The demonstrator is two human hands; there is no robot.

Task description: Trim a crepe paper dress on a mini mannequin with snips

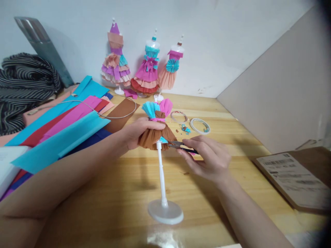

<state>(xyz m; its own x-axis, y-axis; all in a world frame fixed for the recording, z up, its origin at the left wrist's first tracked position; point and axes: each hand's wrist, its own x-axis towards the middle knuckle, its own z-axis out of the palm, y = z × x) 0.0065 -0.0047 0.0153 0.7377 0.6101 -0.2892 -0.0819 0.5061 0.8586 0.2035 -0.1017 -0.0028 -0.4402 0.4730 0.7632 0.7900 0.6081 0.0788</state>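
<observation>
A miniature dress form (161, 168) with a white stem and round base is tilted, its base toward me. It wears a paper dress (150, 137) with a brown skirt, a pink waistband and a blue and pink top. My left hand (137, 132) is closed around the dress at the waist, thumb across the front. In my right hand (207, 156) are small scissors (184, 147) with dark handles. Their blades touch the lower right edge of the brown skirt, where a bit of blue paper shows underneath.
Three dressed mini forms (151, 69) stand along the wall. Coloured crepe paper (62, 137) and a white cable (103, 106) lie at left, near a striped cloth (26, 86). Two tape rolls (200, 126) and paper scraps (185, 129) lie beyond my right hand. A labelled cardboard package (297, 179) is at right.
</observation>
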